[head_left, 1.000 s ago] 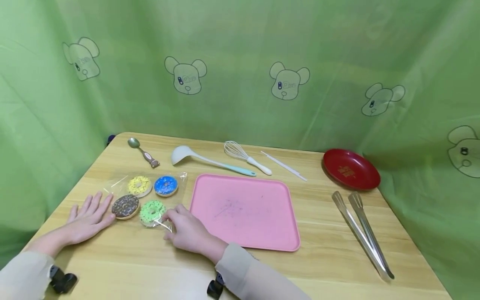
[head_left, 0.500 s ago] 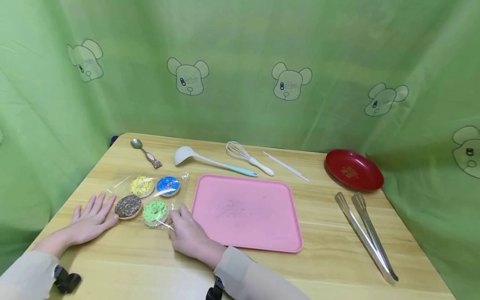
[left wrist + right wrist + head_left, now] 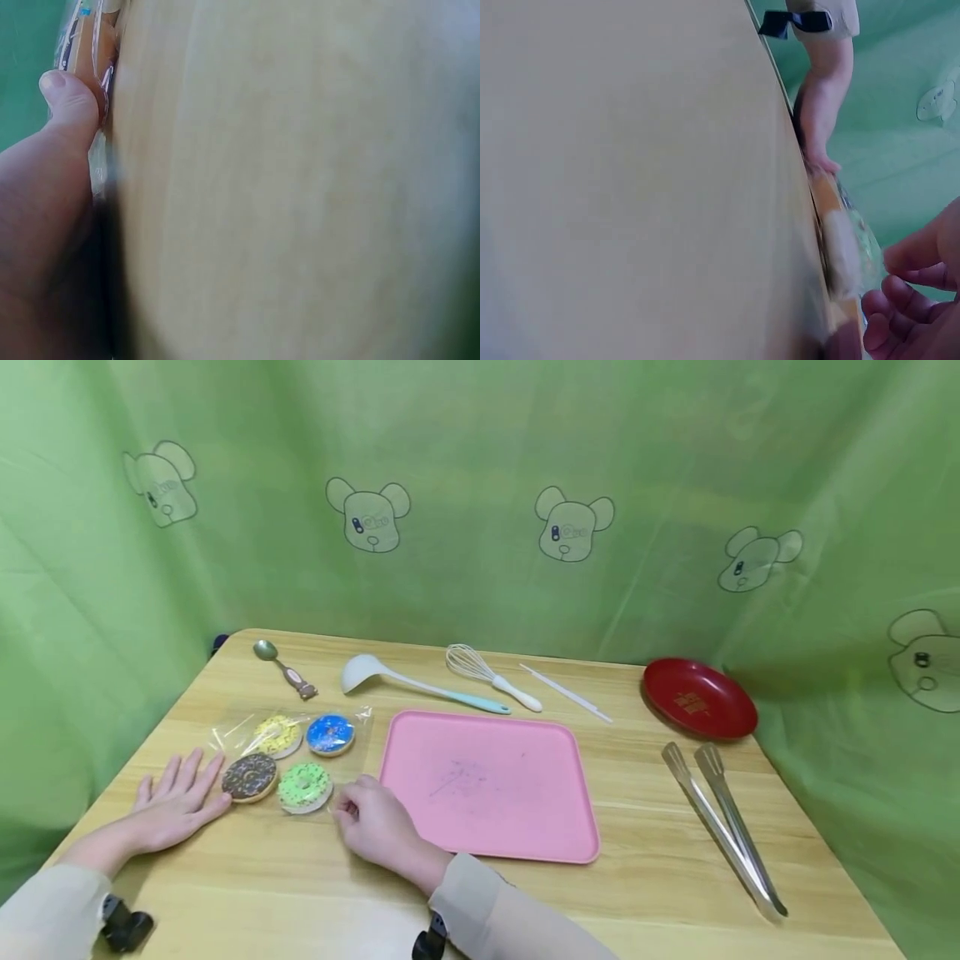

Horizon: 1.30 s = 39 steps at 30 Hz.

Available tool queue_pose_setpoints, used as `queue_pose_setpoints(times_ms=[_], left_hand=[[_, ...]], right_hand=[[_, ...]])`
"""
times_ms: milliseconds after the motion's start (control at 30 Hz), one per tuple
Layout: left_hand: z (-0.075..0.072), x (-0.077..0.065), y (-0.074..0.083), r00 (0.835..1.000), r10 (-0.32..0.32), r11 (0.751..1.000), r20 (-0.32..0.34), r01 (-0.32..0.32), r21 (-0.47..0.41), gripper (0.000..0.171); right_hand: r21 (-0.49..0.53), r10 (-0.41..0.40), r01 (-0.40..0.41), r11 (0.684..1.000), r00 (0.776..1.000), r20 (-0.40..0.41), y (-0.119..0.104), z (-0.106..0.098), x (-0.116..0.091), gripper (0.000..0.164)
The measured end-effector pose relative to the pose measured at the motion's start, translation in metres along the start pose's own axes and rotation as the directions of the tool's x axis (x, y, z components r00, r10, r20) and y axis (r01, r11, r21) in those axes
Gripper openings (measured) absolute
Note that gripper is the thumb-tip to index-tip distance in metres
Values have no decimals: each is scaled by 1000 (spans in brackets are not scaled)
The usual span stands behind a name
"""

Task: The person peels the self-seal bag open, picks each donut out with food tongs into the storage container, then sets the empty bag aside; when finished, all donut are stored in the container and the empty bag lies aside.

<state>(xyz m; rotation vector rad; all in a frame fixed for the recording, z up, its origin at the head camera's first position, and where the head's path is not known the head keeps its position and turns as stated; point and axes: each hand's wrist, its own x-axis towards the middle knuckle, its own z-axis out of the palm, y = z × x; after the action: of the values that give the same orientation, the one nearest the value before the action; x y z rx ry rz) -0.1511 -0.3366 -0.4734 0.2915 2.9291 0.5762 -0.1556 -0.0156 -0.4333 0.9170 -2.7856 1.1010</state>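
Note:
Several toy doughnuts lie in a clear plastic bag [image 3: 358,752] on the table's left side. The yellow doughnut [image 3: 277,735] and blue doughnut [image 3: 330,734] form the back row, with the chocolate doughnut [image 3: 250,777] and green doughnut [image 3: 304,786] in front. My left hand [image 3: 171,806] rests spread on the bag's left edge, its thumb against the chocolate doughnut; the left wrist view shows that thumb [image 3: 71,105] on the film. Right of the green doughnut, my right hand [image 3: 378,822] pinches the bag's near right edge between curled fingers. Its fingertips [image 3: 896,289] are beside the film in the right wrist view.
A pink tray [image 3: 487,785] lies just right of my right hand. Behind are a spoon [image 3: 285,669], a ladle [image 3: 420,686], a whisk [image 3: 491,677] and thin white sticks [image 3: 566,692]. Metal tongs [image 3: 723,831] and a red plate [image 3: 700,698] lie farther right.
My right hand has shifted slightly right with the bag's edge, and the film over the green doughnut now shows less glare. The left hand stays in place; the head view sways slightly.

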Motion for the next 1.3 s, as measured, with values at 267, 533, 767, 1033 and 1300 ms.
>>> queue_pose_setpoints(times_ms=[267,533,767,1033,1300], left_hand=[[-3,-1,5,1000,-8,1000,21,9,-13,75],[-5,-4,5,999,-18,1000,31,18,-15,76],[-1,0,-1,1000,-16,1000,16,16,-5,77],[-3,-1,4,1000,-7,1000,13,7,-13,75],[-2,-1,4,1000,-1,1000,-3,0,-14,74]], right_hand=[[349,215,-202,915,977,0,15,-15,-1,11],[427,300,-309,850,950,90,22,-18,-6,11],[346,283,-322,881,946,161,25,-27,-6,5],[332,301,-336,881,941,155,20,-23,29,10],[276,421,-455,847,890,176,12,-16,53,12]])
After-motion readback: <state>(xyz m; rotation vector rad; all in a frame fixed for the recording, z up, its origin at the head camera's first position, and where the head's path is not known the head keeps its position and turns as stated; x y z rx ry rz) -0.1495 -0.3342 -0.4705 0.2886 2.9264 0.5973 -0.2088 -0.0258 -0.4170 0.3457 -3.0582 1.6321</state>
